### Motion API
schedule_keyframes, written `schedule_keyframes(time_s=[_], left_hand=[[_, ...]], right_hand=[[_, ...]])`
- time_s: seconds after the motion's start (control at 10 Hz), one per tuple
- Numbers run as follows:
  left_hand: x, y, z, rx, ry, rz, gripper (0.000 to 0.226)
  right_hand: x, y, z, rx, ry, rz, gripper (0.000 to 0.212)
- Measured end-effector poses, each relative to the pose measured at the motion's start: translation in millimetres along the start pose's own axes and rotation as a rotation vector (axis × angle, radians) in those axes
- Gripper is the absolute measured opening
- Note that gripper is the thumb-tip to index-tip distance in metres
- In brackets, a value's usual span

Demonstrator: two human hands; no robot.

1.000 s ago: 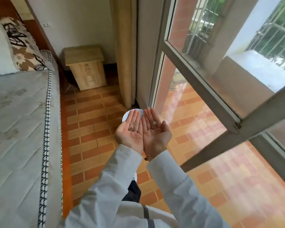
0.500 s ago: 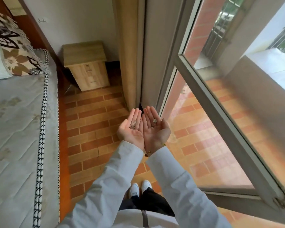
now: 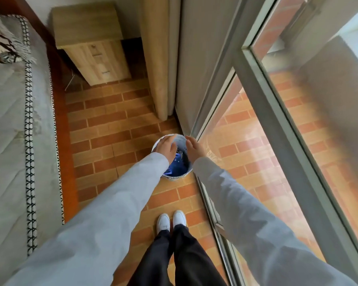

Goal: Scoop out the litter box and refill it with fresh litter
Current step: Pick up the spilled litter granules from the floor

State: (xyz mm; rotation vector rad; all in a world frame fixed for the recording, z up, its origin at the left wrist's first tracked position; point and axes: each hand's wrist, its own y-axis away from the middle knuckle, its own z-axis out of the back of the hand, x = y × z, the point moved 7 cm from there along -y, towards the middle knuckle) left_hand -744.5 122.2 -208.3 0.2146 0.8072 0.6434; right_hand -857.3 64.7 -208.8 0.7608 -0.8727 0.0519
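A small round white bucket [image 3: 174,177] with a blue lining stands on the brick-pattern floor beside the glass door track. Something dark lies inside it; I cannot tell what. Both arms reach down over it. My left hand [image 3: 166,148] is palm down over the bucket's left rim, fingers spread. My right hand [image 3: 194,148] is palm down over its right rim, fingers loosely apart. Neither hand visibly holds anything. No litter box or scoop is in view.
A bed [image 3: 10,124] with a grey mattress runs along the left. A wooden nightstand [image 3: 91,40] stands at the back by a beige curtain [image 3: 159,58]. A glass door [image 3: 277,120] closes the right side. My white shoes [image 3: 171,221] stand just behind the bucket.
The view tilted down to the floor. Both hands turned from palms up, side by side at chest height, to palms down, and dropped onto the bucket.
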Motion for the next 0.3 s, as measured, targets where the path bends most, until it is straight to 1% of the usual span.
schedule_keyframes(time_s=[0.1,0.2,0.3], left_hand=[[4,-8,-7,0.059,-0.118,0.0,0.042],[7,-11,-4,0.067,-0.135,-0.002,0.042],[7,-13,6,0.02,-0.132,-0.012,0.042]], right_hand=[[0,-8,6,-0.012,0.096,0.032,0.038],[3,-13,10,-0.012,0.158,0.056,0.039],[7,-13,14,-0.039,0.194,0.079,0.038]])
